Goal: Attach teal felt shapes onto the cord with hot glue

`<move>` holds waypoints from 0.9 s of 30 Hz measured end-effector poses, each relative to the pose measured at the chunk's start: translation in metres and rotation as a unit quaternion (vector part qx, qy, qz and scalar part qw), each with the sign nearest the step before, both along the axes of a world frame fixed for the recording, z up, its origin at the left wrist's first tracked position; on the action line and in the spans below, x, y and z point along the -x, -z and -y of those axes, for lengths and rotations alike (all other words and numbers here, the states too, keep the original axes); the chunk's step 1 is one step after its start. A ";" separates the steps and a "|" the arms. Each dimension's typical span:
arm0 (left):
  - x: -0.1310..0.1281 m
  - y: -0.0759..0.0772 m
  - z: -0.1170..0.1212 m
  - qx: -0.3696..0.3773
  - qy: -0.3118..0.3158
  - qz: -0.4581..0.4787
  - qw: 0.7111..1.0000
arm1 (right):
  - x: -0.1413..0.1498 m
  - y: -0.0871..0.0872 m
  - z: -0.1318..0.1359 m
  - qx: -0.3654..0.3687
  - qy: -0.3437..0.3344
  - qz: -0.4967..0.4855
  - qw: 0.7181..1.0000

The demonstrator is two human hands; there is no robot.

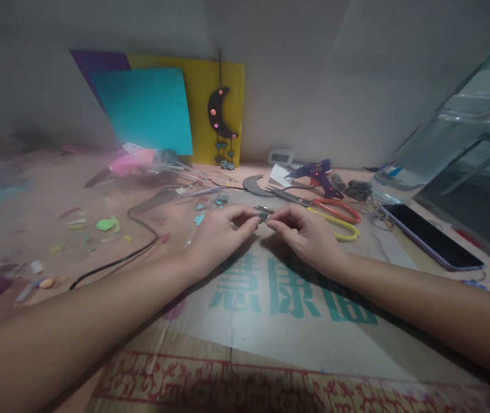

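Over the middle of the table, my left hand [228, 229] and my right hand [303, 232] meet fingertip to fingertip. Between them is a small dark bluish-green piece [263, 217], pinched by my left thumb and forefinger. My right thumb and forefinger are also closed at its right side; what exactly they grip is too small to make out. Just behind my fingers lie scissors [335, 209] with one orange and one yellow handle, and a grey crescent cutout [256, 184]. Small light-blue scraps [199, 219] lie left of my left hand.
A decorated dark crescent [214, 115] hangs before a yellow sheet [202, 86], beside a turquoise sheet [146, 109]. A purple glue gun [320, 175] stands behind the scissors. A phone [434, 238] lies right. A dark cable [116, 263] and coloured scraps [106, 224] lie left.
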State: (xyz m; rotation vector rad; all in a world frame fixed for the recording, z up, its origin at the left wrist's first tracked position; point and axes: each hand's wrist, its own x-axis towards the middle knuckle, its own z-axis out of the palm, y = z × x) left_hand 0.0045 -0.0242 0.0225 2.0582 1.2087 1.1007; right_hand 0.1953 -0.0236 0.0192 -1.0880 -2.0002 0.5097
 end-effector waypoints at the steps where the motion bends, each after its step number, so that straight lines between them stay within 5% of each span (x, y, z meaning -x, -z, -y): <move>1: 0.000 0.000 0.000 -0.004 0.000 -0.004 1.000 | 0.000 0.000 0.000 -0.003 0.002 0.005 1.000; 14: 0.002 0.012 -0.004 -0.057 0.035 -0.034 0.997 | 0.001 -0.003 0.002 0.049 -0.010 0.058 0.997; 27: 0.005 0.011 -0.002 -0.120 0.061 -0.063 0.989 | 0.000 0.002 0.000 0.120 -0.006 -0.001 0.993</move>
